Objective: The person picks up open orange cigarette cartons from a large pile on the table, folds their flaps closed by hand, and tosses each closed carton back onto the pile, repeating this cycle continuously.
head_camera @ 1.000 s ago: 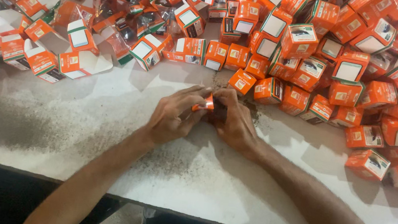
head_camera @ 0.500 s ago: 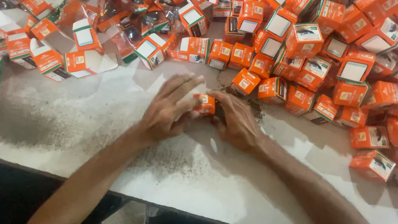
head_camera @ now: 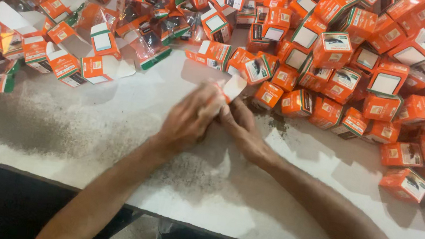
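Both hands closed on small orange box (head_camera: 230, 86), left hand (head_camera: 191, 117) over it, right hand (head_camera: 241, 126) beneath

small orange box (head_camera: 230, 86) with white flap sitting mid-table; closed orange boxes (head_camera: 369, 74) piling right of it, flat unfolded cartons (head_camera: 70, 48) lying left of it.

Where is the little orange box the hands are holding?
The small orange cardboard box sits mid-frame between the left hand and right hand, above the white table.
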Demonstrator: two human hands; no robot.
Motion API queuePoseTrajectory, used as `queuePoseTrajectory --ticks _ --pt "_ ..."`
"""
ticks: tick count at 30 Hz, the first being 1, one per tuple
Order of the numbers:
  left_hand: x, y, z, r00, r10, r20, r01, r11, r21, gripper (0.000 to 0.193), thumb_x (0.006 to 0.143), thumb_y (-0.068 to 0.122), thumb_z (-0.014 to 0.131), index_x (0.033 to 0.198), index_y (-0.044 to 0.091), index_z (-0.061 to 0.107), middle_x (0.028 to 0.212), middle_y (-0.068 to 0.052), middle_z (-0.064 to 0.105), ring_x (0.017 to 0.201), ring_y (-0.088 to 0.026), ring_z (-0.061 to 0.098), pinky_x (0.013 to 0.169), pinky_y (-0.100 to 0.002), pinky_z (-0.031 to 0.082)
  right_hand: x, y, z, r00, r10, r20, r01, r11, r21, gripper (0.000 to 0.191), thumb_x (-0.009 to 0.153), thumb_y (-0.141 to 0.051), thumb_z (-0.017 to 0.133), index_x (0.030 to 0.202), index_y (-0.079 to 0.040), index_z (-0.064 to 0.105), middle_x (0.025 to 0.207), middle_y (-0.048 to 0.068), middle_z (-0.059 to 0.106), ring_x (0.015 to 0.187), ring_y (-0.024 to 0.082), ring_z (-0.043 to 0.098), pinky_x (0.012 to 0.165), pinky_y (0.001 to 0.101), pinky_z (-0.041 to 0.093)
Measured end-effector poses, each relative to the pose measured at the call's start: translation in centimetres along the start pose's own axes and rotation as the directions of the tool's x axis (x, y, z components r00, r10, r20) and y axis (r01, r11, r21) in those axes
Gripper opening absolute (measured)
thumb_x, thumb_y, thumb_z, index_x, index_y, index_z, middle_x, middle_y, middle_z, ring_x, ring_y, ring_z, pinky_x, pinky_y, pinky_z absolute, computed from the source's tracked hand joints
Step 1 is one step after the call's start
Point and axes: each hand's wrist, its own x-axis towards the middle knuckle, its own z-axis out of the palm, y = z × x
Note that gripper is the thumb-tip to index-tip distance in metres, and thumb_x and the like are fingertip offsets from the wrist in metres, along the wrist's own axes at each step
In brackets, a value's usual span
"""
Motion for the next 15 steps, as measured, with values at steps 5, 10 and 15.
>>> queuePoseTrajectory --ticks 5,10,15 --pt "0.6 -3.7 -0.5 0.994 -0.092 0.061 0.087 0.994 0.070 0.067 0.082 -0.008 0.055 0.147 0.003 0.045 0.152 -0.018 0.048 0.145 -0.041 0.046 0.121 -0.054 0.041 0.2 -0.4 -1.0 0.981 -0.186 -0.050 0.166 0.948 -0.273 0.053 0.106 -0.020 0.060 0.145 0.000 0.031 0.139 0.019 0.054 0.129 0.024 0.054 0.111 0.0397 0.047" --pt "0.6 -11.9 -3.8 0.931 -0.342 0.128 0.222 0.809 0.544 0.077 0.077 -0.005 0.063 0.151 0.007 0.046 0.158 -0.021 0.043 0.137 -0.044 0.045 0.110 -0.054 0.040 -0.3 -0.8 -0.1 0.983 -0.163 0.080 0.164 0.602 -0.781 0.059 0.103 -0.020 0.063 0.147 -0.001 0.029 0.130 0.025 0.056 0.119 0.036 0.059 0.103 0.0431 0.046" --pt "-0.1 -11.5 -5.0 0.755 -0.566 0.333 0.383 0.791 0.477 0.053 0.086 -0.004 0.063 0.135 0.014 0.056 0.139 -0.014 0.057 0.111 -0.039 0.063 0.091 -0.050 0.054 -0.3 -0.4 -1.2 0.936 -0.311 0.163 0.293 0.437 -0.850 0.070 0.093 -0.008 0.068 0.150 0.002 0.029 0.138 0.030 0.050 0.128 0.049 0.052 0.108 0.0497 0.043"
